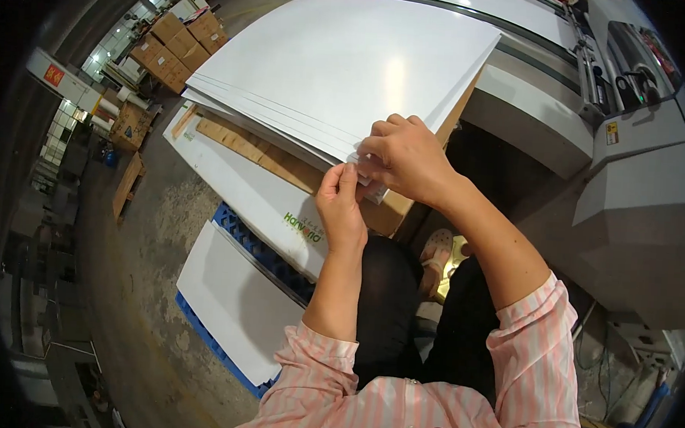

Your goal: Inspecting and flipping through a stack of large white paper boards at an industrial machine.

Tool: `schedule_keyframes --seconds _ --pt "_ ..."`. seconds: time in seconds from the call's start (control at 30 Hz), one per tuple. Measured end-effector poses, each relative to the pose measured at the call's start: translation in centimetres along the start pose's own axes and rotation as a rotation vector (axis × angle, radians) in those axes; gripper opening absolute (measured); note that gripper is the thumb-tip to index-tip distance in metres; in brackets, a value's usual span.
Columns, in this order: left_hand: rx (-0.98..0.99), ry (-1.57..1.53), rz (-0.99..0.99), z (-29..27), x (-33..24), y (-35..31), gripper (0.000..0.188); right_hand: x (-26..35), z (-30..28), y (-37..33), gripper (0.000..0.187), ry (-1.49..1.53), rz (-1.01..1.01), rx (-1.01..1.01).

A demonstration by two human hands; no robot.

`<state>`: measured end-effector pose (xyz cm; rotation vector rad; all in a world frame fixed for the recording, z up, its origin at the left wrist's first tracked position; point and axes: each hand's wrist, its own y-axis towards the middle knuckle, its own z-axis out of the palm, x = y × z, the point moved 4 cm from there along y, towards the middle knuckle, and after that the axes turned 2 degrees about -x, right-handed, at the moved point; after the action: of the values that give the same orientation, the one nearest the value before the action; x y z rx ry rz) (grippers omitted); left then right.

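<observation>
A stack of large, glossy white sheets (311,65) lies in front of me, its edges fanned in thin steps along the near left side. At the near corner, my left hand (343,206) pinches the sheets' edge between thumb and fingers. My right hand (409,159) bends over that same corner from the right, fingers curled on the sheets. The two hands almost meet there. Some right fingertips are hidden behind the sheets and the left hand, so how many sheets each one grips cannot be made out.
Under the stack are wooden boards (264,154) and a white panel (258,202). Lower left, another white sheet stack (233,301) rests on a blue pallet (223,355). A grey machine (638,191) stands to my right. Cardboard boxes (181,43) are piled at far left.
</observation>
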<state>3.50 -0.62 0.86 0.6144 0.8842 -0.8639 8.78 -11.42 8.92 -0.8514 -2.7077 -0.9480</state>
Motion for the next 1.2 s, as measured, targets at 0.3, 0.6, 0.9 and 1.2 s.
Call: schedule_keyframes --seconds 0.3,0.6,0.9,1.2 --pt "-0.015 -0.110 -0.113 0.3 -0.5 -0.4 0.033 1.2 -0.1 -0.2 0.014 -0.044 -0.122 -0.135" --pt "0.011 -0.140 -0.012 0.2 -0.8 -0.4 0.050 0.5 0.7 -0.1 0.012 -0.303 0.070 0.052" --pt "-0.021 -0.236 -0.062 -1.1 -0.2 0.3 0.043 1.4 0.7 0.3 0.021 -0.158 0.099 -0.003" --pt "0.024 -0.186 -0.021 -0.4 -0.5 0.3 0.059 0.8 -0.3 1.1 0.018 -0.269 -0.044 -0.128"
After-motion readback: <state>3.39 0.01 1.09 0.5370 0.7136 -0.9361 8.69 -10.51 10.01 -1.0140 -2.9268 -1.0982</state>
